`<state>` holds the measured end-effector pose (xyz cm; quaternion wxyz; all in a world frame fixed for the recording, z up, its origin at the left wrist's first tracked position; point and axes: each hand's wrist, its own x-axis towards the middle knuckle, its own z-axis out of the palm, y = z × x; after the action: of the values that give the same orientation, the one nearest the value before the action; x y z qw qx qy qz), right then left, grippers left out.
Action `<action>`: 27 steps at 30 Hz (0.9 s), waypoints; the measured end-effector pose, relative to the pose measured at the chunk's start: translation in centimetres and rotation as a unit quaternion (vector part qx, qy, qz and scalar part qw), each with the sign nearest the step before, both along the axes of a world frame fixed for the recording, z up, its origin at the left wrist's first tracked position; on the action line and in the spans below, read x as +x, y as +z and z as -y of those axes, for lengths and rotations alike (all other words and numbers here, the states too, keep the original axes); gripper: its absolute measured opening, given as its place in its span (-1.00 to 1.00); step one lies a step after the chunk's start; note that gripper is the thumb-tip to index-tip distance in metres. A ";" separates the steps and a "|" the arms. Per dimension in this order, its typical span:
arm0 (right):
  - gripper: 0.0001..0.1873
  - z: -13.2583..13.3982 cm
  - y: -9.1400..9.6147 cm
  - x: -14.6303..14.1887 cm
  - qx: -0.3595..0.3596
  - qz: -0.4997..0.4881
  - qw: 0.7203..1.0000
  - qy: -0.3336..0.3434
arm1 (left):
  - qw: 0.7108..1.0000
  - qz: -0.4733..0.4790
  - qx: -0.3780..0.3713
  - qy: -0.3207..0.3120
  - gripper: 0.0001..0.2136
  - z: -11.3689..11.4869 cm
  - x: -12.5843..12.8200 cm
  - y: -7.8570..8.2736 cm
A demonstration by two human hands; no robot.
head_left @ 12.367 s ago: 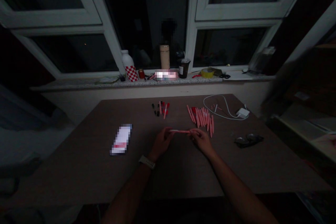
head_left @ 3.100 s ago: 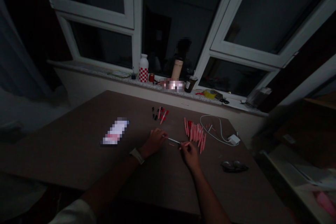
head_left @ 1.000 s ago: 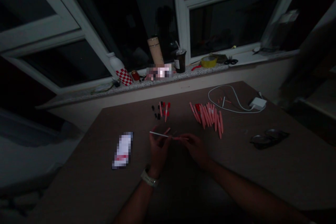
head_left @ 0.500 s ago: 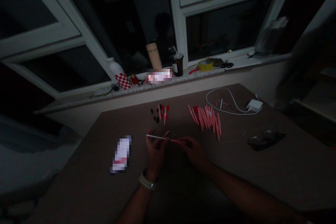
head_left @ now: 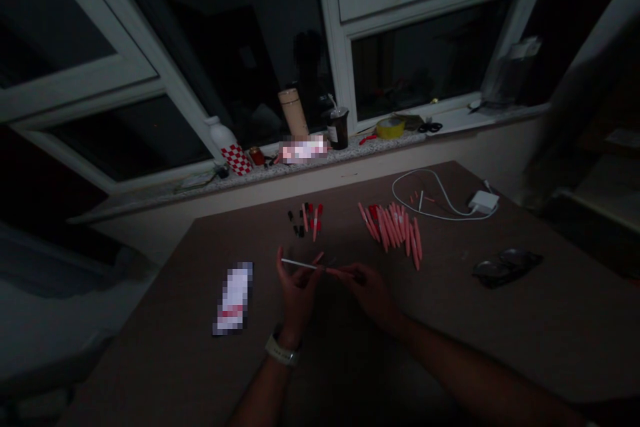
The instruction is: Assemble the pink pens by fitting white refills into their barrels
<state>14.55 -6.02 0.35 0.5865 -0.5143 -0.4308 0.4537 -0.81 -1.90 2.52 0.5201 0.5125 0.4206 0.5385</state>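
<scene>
My left hand (head_left: 299, 287) pinches a thin white stick, which looks like a pen refill (head_left: 299, 263), between thumb and fingers. My right hand (head_left: 369, 287) grips a slim pink pen barrel (head_left: 334, 271) pointing left. Refill and barrel meet end to end in one line above the table; whether one sits inside the other is too dark to tell. Beyond my left hand lies a small group of black pen caps (head_left: 299, 231), red caps (head_left: 320, 209) and pink pen parts (head_left: 315, 227). A pile of pink pens (head_left: 393, 223) lies beyond my right hand.
A blurred-out phone-like object (head_left: 233, 299) lies left on the table (head_left: 165, 347). Glasses (head_left: 507, 267) and a white charger (head_left: 483, 201) with its cable are at right. Bottles, a cup (head_left: 338, 128) and yellow tape (head_left: 390, 127) stand along the windowsill (head_left: 280, 172).
My hands stay nearly in place, still holding the refill and the pink barrel in line. The camera view has shifted slightly.
</scene>
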 end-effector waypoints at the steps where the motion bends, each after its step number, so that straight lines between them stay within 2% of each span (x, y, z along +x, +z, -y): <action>1: -0.66 0.0 -0.1 0.0 0.002 0.006 1.000 0.000 | 1.000 -0.004 0.002 -0.005 0.05 0.1 0.0 0.0; 6: -0.66 0.1 0.0 0.1 0.017 0.022 1.000 0.011 | 1.000 -0.003 0.009 -0.021 0.00 0.2 0.1 -0.3; 12: -0.68 0.3 0.7 0.0 0.017 0.019 1.000 0.007 | 1.000 0.006 -0.004 0.009 0.00 0.0 0.0 -0.4; 18: -0.69 0.1 0.0 0.1 0.024 0.013 1.000 0.009 | 1.000 -0.001 0.001 0.013 -0.03 0.2 -0.1 -0.1; 27: -0.69 0.1 -0.2 0.1 0.019 0.027 0.999 0.025 | 0.999 0.004 -0.019 -0.026 -0.07 0.3 0.0 -0.3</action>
<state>14.62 -6.08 0.10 0.5725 -0.5044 -0.4678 0.4462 -0.85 -2.18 2.22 0.5449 0.5111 0.4154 0.5189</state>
